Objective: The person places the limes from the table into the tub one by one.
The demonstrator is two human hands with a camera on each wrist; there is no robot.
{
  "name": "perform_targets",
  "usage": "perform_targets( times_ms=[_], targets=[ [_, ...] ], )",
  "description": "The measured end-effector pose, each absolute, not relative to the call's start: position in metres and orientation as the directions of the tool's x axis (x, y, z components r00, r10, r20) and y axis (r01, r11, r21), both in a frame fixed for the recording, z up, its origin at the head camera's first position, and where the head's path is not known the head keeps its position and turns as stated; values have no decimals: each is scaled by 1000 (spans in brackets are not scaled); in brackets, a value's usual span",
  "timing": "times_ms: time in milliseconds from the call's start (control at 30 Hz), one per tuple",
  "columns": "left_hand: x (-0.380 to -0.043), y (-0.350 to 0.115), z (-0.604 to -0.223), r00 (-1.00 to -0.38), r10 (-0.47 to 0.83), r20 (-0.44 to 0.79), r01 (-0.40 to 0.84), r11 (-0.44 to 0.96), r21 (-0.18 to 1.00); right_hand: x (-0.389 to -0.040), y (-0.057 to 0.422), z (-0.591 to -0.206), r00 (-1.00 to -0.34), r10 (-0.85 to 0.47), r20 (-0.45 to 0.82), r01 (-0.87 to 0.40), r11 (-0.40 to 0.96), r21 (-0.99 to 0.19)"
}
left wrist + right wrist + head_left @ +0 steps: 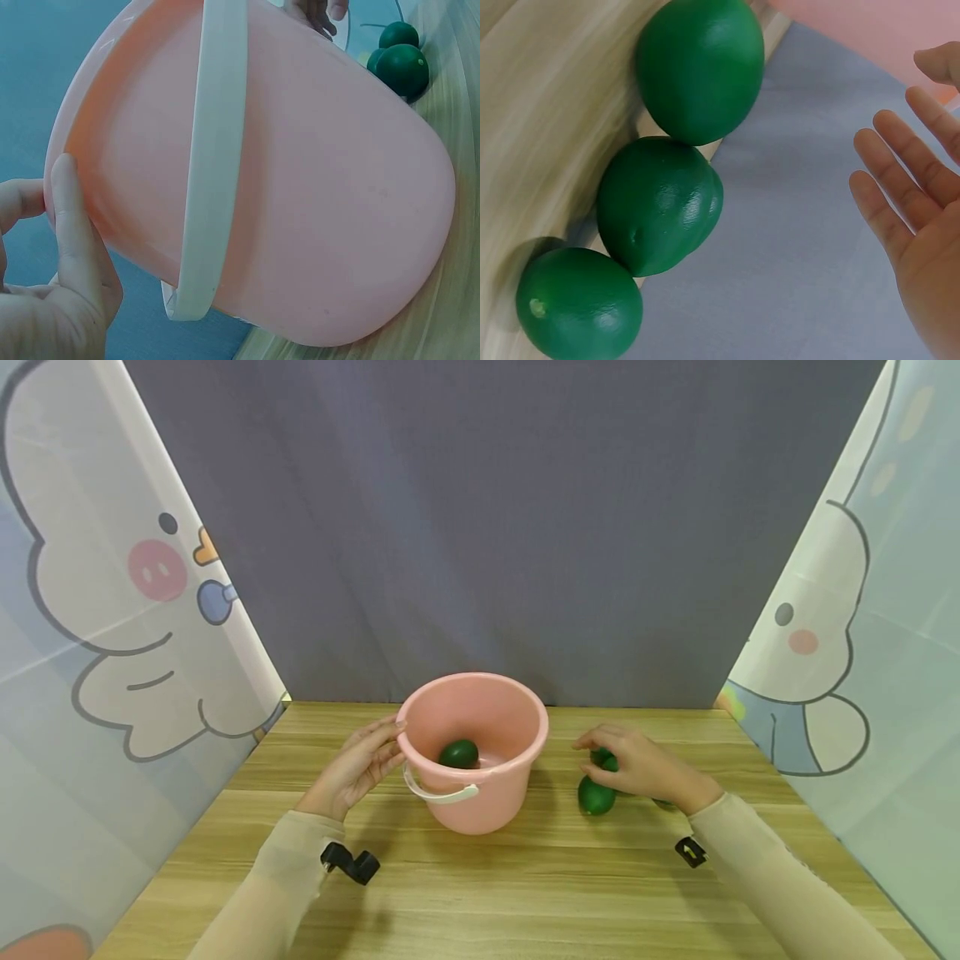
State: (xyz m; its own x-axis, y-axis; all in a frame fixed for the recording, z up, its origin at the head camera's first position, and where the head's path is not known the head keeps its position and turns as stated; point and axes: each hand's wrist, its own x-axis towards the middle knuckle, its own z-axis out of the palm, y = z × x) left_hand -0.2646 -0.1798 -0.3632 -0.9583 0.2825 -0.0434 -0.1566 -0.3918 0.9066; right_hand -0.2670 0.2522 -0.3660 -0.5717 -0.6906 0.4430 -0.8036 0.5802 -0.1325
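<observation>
A pink bucket (517, 785) stands upright on the table, its white handle (442, 796) hanging down at the front. My left hand (360, 768) pinches the left side of its rim, one finger over the edge and the thumb just under it. One green lime (459, 754) lies inside on the bottom. Right of the bucket, my right hand (633, 762) is over several more limes (596, 795), partly covering them. In the right wrist view that hand (922, 195) has spread, loosely bent fingers with nothing between them, apart from the limes (660, 206) clustered on the wood.
The wooden table (480, 893) reaches back to a dark grey curtain (480, 527). Cartoon-printed sheets (150, 693) hang along both sides. Each sleeve carries a small black wrist mount (350, 862).
</observation>
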Motion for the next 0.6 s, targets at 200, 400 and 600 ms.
perform_targets(
  times_ms=[200,400,600],
  targets=[
    [-265,-179,-363,-957,288,-30,-147,-393,907,-264,255,-370,-617,-687,384,-777,610,-157],
    [-265,-179,-362,-955,297,-23,-146,-399,905,-261,259,-374,-666,-682,301,-743,640,-194],
    [-265,-179,-362,-954,299,-23,-147,-399,905,-263,261,-379,-637,-704,314,-767,620,-164]
  ],
)
